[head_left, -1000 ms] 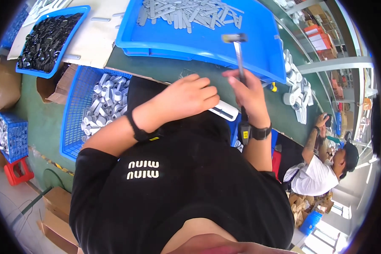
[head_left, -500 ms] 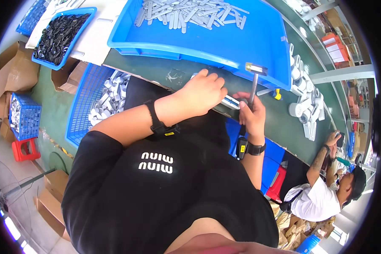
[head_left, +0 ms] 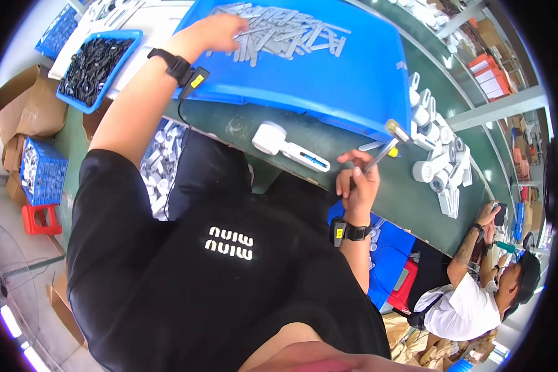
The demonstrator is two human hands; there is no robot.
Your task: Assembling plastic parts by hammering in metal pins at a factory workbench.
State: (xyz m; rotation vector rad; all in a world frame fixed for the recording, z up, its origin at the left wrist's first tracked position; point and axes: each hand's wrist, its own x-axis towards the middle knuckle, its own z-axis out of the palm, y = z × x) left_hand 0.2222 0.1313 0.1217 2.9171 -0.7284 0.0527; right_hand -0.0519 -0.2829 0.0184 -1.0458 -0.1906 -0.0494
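Observation:
My left hand (head_left: 220, 31) reaches far forward into the big blue tray (head_left: 353, 93) and rests on a pile of several grey flat metal pieces (head_left: 285, 34); whether it grips one I cannot tell. My right hand (head_left: 356, 183) holds a small hammer (head_left: 384, 146) by its handle, head up, just above the green table (head_left: 409, 198). A white plastic part with a round head and a long handle (head_left: 285, 147) lies on the table between my hands, untouched.
Finished white parts (head_left: 437, 161) are heaped on the table to the right. A blue tray of black pieces (head_left: 93, 65) stands at the far left. A blue crate of white parts (head_left: 161, 167) sits below the table edge. Another person (head_left: 477, 291) sits at the lower right.
My left hand left the white part on the table and stretched forward into the blue tray. My right hand lowered the hammer and moved it to the right.

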